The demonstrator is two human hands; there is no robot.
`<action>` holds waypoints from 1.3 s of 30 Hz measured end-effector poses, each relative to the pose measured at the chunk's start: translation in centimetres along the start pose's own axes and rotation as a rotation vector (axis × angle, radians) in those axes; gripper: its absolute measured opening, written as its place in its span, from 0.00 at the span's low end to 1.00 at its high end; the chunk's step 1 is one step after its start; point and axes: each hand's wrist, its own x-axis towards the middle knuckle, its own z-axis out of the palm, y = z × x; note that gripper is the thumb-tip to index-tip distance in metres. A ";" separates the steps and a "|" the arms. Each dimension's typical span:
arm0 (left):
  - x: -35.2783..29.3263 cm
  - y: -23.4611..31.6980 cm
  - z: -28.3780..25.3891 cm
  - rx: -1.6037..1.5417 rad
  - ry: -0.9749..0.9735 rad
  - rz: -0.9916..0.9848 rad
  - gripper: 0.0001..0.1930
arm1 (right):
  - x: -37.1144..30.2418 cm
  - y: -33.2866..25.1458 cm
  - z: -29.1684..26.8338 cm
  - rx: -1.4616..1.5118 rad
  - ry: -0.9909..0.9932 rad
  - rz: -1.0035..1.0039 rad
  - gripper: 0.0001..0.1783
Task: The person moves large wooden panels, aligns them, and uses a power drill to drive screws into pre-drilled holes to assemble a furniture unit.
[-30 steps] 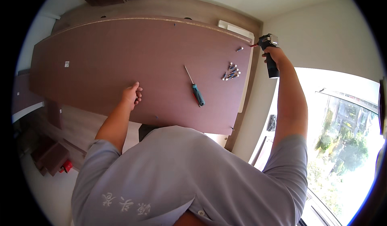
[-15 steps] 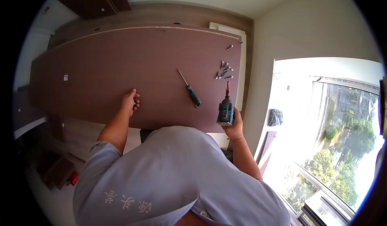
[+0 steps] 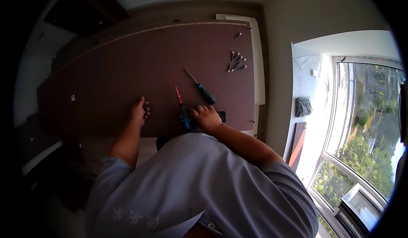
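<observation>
My right hand (image 3: 207,118) is closed over the handle of a cordless driver (image 3: 185,118), which lies on its side on a dark brown board (image 3: 110,76). The driver's red bit holder points away from me, and its dark battery end shows to the right of my hand. Just beyond it lies a screwdriver (image 3: 205,93) with a dark green handle and a thin metal shaft. My left hand (image 3: 141,110) hovers over or rests on the board's near part, fingers curled in; what they hold, if anything, is hidden.
Several furniture connector bolts (image 3: 237,63) with pale heads lie at the board's right end, one (image 3: 238,35) apart from them. Dark pegs stand near the board's corners. A pale panel (image 3: 258,68) sticks out beneath the right edge. A window (image 3: 365,123) is at the right.
My right hand has brought the driver leftward from the board's right end and laid it down near me. My left hand has barely moved. The picture has turned darker.
</observation>
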 end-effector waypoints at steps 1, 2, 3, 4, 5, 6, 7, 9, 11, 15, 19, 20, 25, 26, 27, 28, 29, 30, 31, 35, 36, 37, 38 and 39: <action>0.2 -0.1 0.0 -0.005 -0.004 -0.002 0.22 | 0.7 -0.5 0.6 -0.023 -0.003 0.001 0.30; 0.3 -0.1 -0.1 -0.004 -0.010 0.002 0.22 | 1.1 -0.8 1.0 -0.009 -0.013 0.023 0.29; 0.4 -0.3 -0.1 -0.008 -0.014 0.004 0.22 | 1.4 -1.0 1.0 0.002 -0.026 0.042 0.29; 0.4 -0.4 -0.1 -0.012 -0.020 0.007 0.22 | 1.6 -1.2 1.0 0.014 -0.039 0.062 0.28; 0.5 -0.4 0.0 -0.010 -0.018 0.005 0.22 | 1.6 -0.9 1.4 0.050 0.002 0.055 0.27; 0.5 -0.3 0.1 -0.013 -0.016 0.005 0.22 | 1.6 -0.5 1.4 0.082 0.042 0.046 0.27; 0.4 -0.1 0.2 -0.015 -0.015 0.006 0.22 | 1.4 0.0 1.4 0.115 0.083 0.038 0.26; 0.2 -0.1 0.2 -0.026 -0.025 0.010 0.22 | 0.6 2.5 -0.5 0.165 0.168 0.064 0.24; 0.2 -0.6 0.0 -0.042 -0.034 0.000 0.22 | 0.3 6.3 -3.5 0.228 0.297 0.194 0.22; -0.1 -0.1 0.0 -0.038 -0.050 -0.010 0.22 | 1.1 16.8 -7.6 0.232 0.523 0.709 0.21; -0.6 0.4 -0.1 -0.007 -0.046 0.004 0.22 | 1.5 21.9 -7.9 0.072 0.450 0.745 0.19; -0.6 0.5 0.0 -0.013 -0.043 0.004 0.22 | 1.7 22.4 -7.5 0.069 0.397 0.744 0.18; -0.3 0.2 -0.2 -0.023 -0.034 -0.007 0.22 | 1.8 21.8 -6.1 0.129 0.358 0.765 0.14; -0.3 0.2 -0.2 -0.022 -0.040 -0.001 0.22 | 1.6 21.5 -5.5 0.152 0.372 0.776 0.14; -0.2 0.3 -0.2 -0.022 -0.046 0.006 0.22 | 1.3 21.3 -4.7 0.211 0.406 0.771 0.14; -0.3 0.2 -0.3 -0.023 -0.048 0.009 0.22 | 1.3 20.7 -4.3 0.227 0.409 0.802 0.14; -0.3 0.2 -0.2 -0.032 -0.043 0.010 0.22 | 1.4 20.1 -4.0 0.242 0.411 0.833 0.14; -0.4 0.2 -0.1 -0.037 -0.040 0.010 0.22 | 1.5 19.4 -3.6 0.257 0.413 0.869 0.15; -0.5 0.4 0.1 -0.043 -0.038 0.014 0.22 | 2.0 18.8 -3.3 0.255 0.426 0.881 0.15; -0.2 0.2 0.0 -0.039 -0.055 0.028 0.22 | 3.7 16.2 -3.0 0.278 0.456 0.862 0.15; -0.3 0.2 -0.1 -0.040 -0.055 0.023 0.22 | 3.7 16.0 -3.1 0.272 0.472 0.817 0.14; -0.3 0.2 -0.2 -0.041 -0.054 0.018 0.22 | 3.8 15.8 -3.1 0.267 0.488 0.770 0.14; -0.3 0.2 -0.2 -0.036 -0.044 0.016 0.22 | 4.0 15.8 -3.2 0.261 0.502 0.722 0.14; -0.7 0.5 0.0 -0.029 -0.034 0.014 0.22 | 3.9 16.6 -3.1 0.275 0.552 0.770 0.14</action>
